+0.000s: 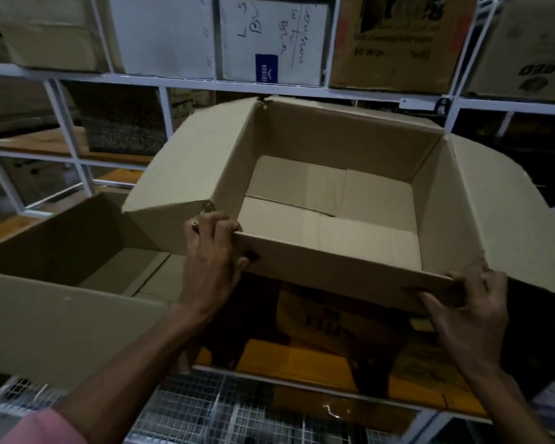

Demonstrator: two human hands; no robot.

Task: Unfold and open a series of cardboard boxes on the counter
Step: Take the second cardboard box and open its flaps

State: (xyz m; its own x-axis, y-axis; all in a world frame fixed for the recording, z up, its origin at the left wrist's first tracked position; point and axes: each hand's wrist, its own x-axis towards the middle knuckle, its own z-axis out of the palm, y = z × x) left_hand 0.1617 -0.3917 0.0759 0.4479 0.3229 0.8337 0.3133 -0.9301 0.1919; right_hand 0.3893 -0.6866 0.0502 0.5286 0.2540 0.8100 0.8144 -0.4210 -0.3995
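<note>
- A wire mesh surface (205,421) is seen nearest the camera, with yellow printed cartons (318,354) just beyond it.
- The left hand (215,254) is clamped on the near-left corner of the cardboard box (330,200), fingers curled over the rim.
- The right hand (465,302) is clamped on the near-right corner of the same near wall; the hands are held well apart.
- The box is carried above the yellow cartons. It is judged fully erected: bottom flaps folded flat, side flaps spread outward.
- A second open box (61,283) is set at the left, judged already finished.
- Whether further flat boxes remain cannot be told.
- White shelving (173,81) with stored cartons stands farthest back.
</note>
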